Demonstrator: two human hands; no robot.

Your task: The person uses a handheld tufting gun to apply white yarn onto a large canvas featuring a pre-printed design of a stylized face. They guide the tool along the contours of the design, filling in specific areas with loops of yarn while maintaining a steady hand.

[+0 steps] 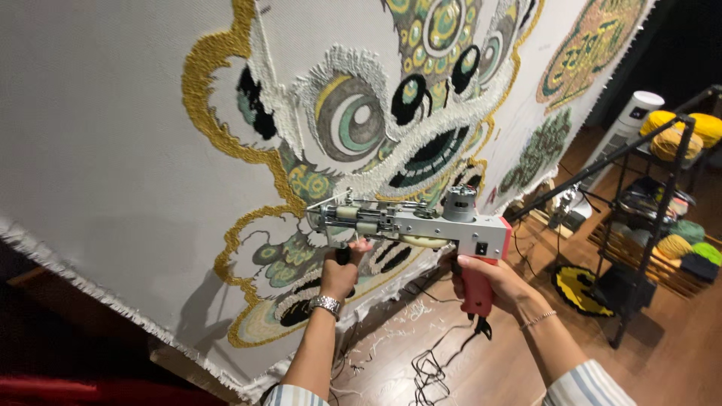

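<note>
A tufting gun (pixel 421 222) with a metal front, a grey motor and a pink body is held level against a stretched white cloth (pixel 98 150). The cloth carries a half-tufted lion-like face (pixel 391 105) in gold, white, black and green yarn. My left hand (pixel 340 272), with a metal watch on the wrist, grips the black front handle under the gun. My right hand (pixel 492 282) is closed around the pink rear grip. The gun's needle end (pixel 316 210) touches the cloth beside a gold outline.
A black metal shelf rack (pixel 662 188) at the right holds yellow, green and dark yarn cones. A white tower fan (pixel 628 124) stands behind it. A black power cable (pixel 432 368) and yarn scraps lie on the wooden floor. A yellow-and-black rug piece (pixel 575 289) lies near the rack.
</note>
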